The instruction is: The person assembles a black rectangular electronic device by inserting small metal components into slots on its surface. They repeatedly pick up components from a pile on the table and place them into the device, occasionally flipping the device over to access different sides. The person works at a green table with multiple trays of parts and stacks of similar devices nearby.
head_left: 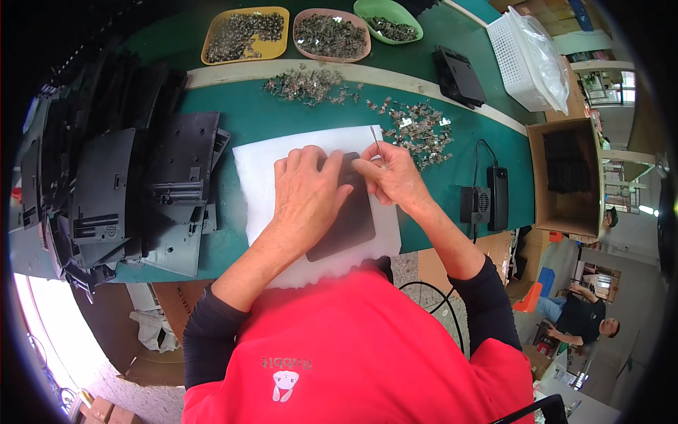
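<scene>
A flat black plastic panel [346, 225] lies on a white foam sheet [258, 169] right in front of me. My left hand [308, 185] rests over the panel's left part, fingers apart and the thumb lying on its dark surface. At the panel's far right corner, my right hand [395, 177] is closed in a pinch. A thin metal tool [375, 136] sticks up out of it; its kind is unclear. My fingers hide whatever lies under their tips. Small shiny metal clips [422, 131] are scattered just beyond my right hand, and another heap of clips [304, 86] lies farther off.
Stacked black plastic panels [106, 191] crowd the left side. Yellow [268, 46], pink [300, 48] and green trays [417, 21] of small metal parts stand at the back. Right are a black device with a cord [498, 198], a white basket [505, 53] and a carton [600, 184]. A person [583, 321] sits far right.
</scene>
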`<state>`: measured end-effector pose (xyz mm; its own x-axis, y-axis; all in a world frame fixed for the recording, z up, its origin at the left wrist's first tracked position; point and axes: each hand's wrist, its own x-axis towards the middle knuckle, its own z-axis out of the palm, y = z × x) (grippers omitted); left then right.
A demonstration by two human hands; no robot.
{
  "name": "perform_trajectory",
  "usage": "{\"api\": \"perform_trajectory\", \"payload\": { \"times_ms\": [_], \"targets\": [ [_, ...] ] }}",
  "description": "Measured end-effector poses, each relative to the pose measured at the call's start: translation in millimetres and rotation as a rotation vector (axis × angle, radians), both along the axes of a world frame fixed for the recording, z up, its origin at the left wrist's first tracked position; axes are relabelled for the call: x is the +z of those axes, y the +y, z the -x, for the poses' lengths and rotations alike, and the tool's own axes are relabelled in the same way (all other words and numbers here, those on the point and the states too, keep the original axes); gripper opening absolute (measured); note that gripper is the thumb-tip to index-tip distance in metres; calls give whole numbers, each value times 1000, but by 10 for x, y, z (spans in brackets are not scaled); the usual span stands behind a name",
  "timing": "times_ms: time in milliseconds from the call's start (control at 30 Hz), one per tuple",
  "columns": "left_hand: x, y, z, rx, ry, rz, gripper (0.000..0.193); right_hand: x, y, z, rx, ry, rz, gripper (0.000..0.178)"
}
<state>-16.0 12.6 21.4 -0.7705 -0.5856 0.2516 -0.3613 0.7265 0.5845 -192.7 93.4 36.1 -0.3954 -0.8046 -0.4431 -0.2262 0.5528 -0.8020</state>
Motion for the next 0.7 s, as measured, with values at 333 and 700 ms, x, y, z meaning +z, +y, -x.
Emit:
{"api": "perform_trajectory", "payload": {
  "times_ms": [333,700],
  "targets": [
    [-16,-103,-130,90,-59,72,27,122,386,-282,336,596,129,35],
    [-16,-67,-121,61,-41,40,32,95,392,-415,392,719,-70,50]
  ]
}}
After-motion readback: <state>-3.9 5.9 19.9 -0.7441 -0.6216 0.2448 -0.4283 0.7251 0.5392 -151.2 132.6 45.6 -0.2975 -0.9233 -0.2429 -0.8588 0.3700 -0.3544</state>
